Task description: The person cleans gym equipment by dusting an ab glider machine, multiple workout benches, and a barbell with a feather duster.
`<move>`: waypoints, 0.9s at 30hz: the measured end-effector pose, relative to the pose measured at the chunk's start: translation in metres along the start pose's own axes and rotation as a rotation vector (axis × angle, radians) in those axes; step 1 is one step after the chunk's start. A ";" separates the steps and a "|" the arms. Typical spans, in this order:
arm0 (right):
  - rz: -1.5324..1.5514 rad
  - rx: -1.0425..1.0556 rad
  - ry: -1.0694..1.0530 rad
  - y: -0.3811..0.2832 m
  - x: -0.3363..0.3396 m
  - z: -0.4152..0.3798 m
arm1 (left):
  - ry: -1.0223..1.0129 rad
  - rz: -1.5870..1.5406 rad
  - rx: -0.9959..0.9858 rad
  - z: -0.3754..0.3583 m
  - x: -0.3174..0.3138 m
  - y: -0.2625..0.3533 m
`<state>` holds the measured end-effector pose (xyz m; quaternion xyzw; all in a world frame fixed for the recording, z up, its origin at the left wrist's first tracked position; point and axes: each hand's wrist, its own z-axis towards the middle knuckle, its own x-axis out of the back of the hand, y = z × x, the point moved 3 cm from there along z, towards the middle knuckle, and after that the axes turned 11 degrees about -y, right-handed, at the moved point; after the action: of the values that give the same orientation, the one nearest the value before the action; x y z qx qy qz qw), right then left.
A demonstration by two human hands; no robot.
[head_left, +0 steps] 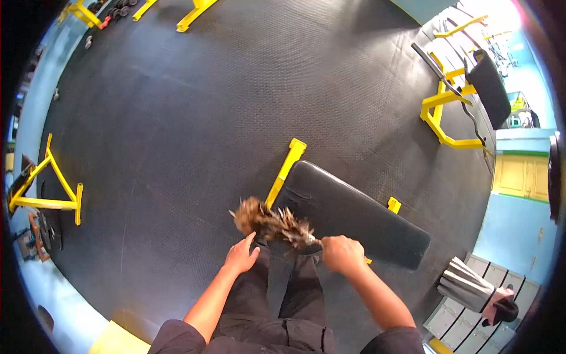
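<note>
At lower centre, my right hand grips the feather duster near the black surface, my left hand empty, loosely uncurled; I judge it's dusting, next needing a controlled stroke.

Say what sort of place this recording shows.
Most likely a gym: there is a padded black bench in front of the person, a bent weight bar on a yellow-framed station, and dark, textured matting across the floor.
</note>
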<state>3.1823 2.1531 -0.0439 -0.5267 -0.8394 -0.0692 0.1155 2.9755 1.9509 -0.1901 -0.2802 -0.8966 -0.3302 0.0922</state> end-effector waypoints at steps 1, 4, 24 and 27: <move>0.004 -0.027 -0.037 0.014 -0.015 0.000 | -0.014 -0.014 -0.012 0.003 -0.005 0.004; 0.047 -0.245 -0.143 0.060 -0.048 -0.009 | -0.050 0.010 -0.060 0.012 -0.016 0.022; 1.148 -1.110 0.325 0.514 -0.423 -0.100 | -0.280 0.720 -0.346 0.105 -0.226 0.283; 1.210 -1.113 0.380 0.555 -0.452 -0.096 | -0.459 0.863 0.021 0.115 -0.261 0.325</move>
<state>3.8828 1.9791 -0.0747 -0.8449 -0.2224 -0.4864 -0.0046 3.3765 2.1126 -0.1936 -0.6908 -0.6992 -0.1828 0.0235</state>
